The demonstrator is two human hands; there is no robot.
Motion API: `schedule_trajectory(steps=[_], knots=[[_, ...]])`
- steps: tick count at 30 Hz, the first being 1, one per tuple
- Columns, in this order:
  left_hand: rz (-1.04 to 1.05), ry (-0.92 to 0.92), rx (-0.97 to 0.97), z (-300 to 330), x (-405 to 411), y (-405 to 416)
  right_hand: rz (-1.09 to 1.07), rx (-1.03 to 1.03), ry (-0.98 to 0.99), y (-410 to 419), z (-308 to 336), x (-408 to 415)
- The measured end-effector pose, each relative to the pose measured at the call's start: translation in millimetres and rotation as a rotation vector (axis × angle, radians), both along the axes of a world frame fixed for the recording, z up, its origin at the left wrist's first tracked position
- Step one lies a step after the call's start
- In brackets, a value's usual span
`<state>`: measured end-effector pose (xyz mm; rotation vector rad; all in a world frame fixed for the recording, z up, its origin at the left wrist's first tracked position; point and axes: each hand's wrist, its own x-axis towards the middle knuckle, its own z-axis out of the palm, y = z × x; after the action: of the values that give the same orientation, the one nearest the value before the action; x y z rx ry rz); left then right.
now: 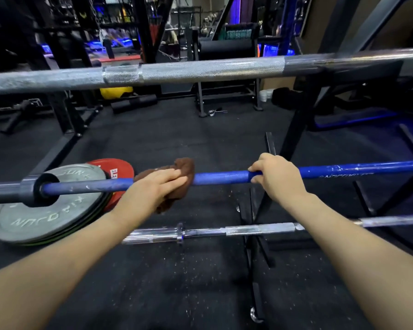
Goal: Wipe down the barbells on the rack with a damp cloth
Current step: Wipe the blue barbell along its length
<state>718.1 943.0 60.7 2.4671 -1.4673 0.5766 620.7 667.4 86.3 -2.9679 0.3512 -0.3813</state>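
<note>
The blue barbell [221, 177] runs nearly level from left to right across the middle of the view, rising slightly toward the right, its grey sleeve end [7, 189] at the far left. Above and beyond it a silver knurled barbell [196, 69] lies along the same axis, and below and nearer a chrome barbell [248, 230] does too, partly hidden behind the right forearm. The black rack frame [293, 129] stands to the right. On the rubber floor at left lies a stack of weight plates, a grey plate [19, 222] on top and a red plate [119, 169] behind it, directly under the blue bar's left portion. The left hand [155, 184] presses a brown cloth [177, 170] onto the blue bar, fingers curled over cloth and bar, forearm stretched forward. The right hand [275, 177] grips the bare blue shaft just right of the cloth, knuckles up, the two hands near but apart.
</note>
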Motion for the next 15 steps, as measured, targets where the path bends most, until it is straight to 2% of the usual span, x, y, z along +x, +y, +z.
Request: schedule_trajectory(steps=[3,7,10,13,15], knots=[[-0.012,0.051,0.031,1,-3,-9,0.017,0.002,-0.01,-1,1,1],[-0.124,-0.055,0.067,-6,-17,-90,0.033,0.055,0.024,-6,5,2],[-0.135,-0.051,0.054,1,-31,-132,-0.005,0.034,0.036,-14,5,-3],[-0.171,-0.005,0.026,0,-26,-99,-0.04,0.073,0.034,-18,4,-7],[-0.121,-0.027,0.071,-8,-14,-53,-0.049,0.096,0.042,-18,5,-5]])
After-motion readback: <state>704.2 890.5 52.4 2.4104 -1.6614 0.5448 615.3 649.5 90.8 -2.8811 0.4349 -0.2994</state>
